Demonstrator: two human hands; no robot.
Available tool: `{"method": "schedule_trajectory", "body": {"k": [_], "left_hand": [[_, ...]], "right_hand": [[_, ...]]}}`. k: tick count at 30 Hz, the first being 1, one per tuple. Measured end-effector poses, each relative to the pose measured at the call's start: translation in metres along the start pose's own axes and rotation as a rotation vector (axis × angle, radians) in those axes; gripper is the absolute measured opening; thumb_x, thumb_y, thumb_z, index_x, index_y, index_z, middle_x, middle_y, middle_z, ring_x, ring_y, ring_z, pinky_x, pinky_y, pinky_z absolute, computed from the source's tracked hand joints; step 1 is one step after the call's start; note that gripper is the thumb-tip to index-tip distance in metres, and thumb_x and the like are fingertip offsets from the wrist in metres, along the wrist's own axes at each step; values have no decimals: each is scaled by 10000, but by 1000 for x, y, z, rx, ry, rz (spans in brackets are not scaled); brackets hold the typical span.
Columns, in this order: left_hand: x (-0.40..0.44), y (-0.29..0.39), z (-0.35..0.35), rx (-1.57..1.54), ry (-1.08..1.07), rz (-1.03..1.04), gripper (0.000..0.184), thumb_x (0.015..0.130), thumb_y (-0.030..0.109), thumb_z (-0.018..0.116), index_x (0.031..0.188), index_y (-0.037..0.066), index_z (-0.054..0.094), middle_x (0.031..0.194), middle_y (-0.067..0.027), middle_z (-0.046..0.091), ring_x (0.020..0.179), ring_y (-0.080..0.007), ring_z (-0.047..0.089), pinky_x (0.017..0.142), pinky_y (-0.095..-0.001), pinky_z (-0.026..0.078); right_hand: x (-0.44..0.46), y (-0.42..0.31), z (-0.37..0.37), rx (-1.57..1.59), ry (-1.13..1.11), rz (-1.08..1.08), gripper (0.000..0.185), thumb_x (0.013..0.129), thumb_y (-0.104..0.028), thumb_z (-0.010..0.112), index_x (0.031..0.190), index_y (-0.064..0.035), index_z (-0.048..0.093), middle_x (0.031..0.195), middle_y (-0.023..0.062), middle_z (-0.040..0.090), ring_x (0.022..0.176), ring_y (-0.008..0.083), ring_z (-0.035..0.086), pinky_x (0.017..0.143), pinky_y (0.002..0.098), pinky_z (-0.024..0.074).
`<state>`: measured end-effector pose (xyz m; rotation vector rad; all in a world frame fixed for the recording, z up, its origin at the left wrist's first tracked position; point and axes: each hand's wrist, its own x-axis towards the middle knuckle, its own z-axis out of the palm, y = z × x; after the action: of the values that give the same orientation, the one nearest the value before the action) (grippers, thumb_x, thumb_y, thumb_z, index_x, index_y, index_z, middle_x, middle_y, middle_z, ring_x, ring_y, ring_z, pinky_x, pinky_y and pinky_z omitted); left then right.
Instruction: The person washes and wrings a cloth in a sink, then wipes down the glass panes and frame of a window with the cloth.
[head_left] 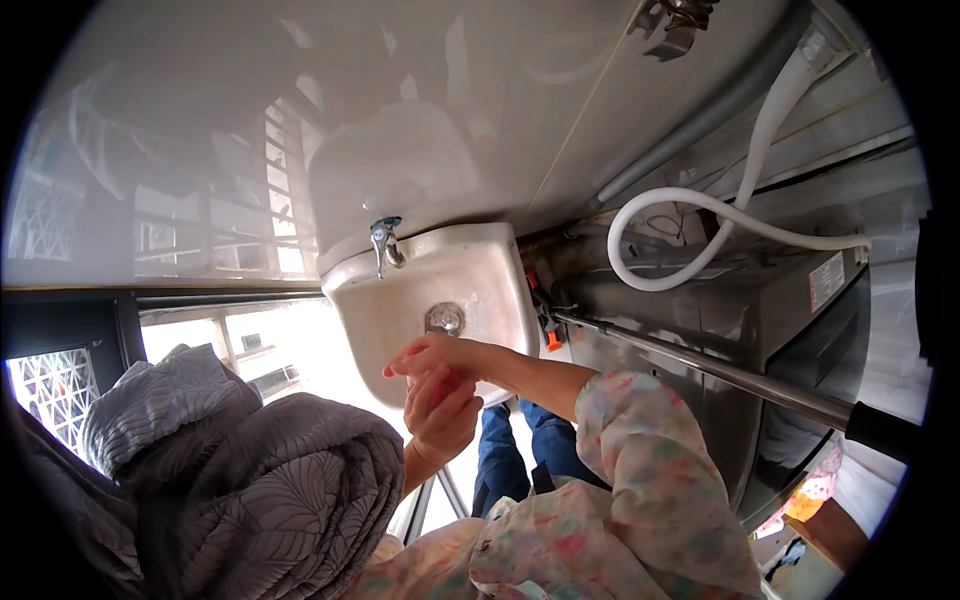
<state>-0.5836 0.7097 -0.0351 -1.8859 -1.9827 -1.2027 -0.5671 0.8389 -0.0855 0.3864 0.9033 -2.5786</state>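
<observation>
A white sink (510, 265) hangs on the wall under a metal tap (383, 245); its metal drain (445, 318) shows. Over the sink's front edge my two hands meet. My right hand (435, 354) lies on top, palm down, fingers stretched toward the left. Just below and against it, my left hand (441, 415) has its fingers curled; whether the reddish patch between the hands is skin or a small object cannot be made out. No water is visible running from the tap.
Bundled grey quilted fabric (290, 490) fills the lower left, beside a bright window (235, 340). A white hose (645, 280) loops above a dark appliance (800, 320) at the right. A metal pole (700, 368) with a black grip slants across there.
</observation>
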Motion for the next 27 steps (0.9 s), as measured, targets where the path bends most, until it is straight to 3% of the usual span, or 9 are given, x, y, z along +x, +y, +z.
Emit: {"method": "schedule_trajectory", "body": {"k": [1,8,16,20,23,26,27], "left_hand": [[-5,-2,2,13,-4,44,165,593,46,694,746,99,668,905,-49,643,1004,-342,591,841,-477,502],[-35,-20,19,140,-178,307,289,482,127,664,770,126,656,904,-41,601,935,-300,585,765,-425,514],[-51,-35,51,296,-285,432,249,596,219,609,818,127,672,936,-33,618,968,-257,580,904,-438,414],[-72,-45,71,282,-324,407,241,649,220,616,864,133,682,977,-31,638,1025,-203,564,951,-406,364],[-87,-50,87,43,-326,159,244,688,232,615,900,126,675,1027,-28,634,1066,-192,544,952,-367,362],[-65,-43,80,-206,-1025,-457,364,736,244,612,1079,122,617,1158,-31,577,1135,-179,496,988,-372,351],[-62,-43,79,-207,-1078,-500,353,736,238,612,1069,121,620,1151,-31,578,1130,-183,498,986,-374,355]], "right_hand": [[4,-2,2,-141,35,18,325,814,-200,656,1042,31,636,918,100,641,787,134,592,684,255,489],[16,-15,11,-646,-56,171,195,698,-60,606,858,2,700,773,94,665,665,139,604,582,264,484],[45,8,-1,-1121,12,207,135,633,-38,612,736,-30,697,634,93,656,602,182,633,548,316,501],[55,11,2,-1355,54,314,151,642,-25,630,770,-49,707,759,120,687,707,243,664,629,352,512],[52,21,3,-1371,204,312,132,656,-37,598,741,-42,699,737,139,678,730,262,670,640,363,518],[52,35,0,-1384,352,223,129,673,-65,571,715,-30,688,672,159,657,704,275,671,633,384,524],[50,38,0,-1413,405,181,130,683,-72,567,715,-30,686,672,161,657,713,280,673,639,387,526]]}}
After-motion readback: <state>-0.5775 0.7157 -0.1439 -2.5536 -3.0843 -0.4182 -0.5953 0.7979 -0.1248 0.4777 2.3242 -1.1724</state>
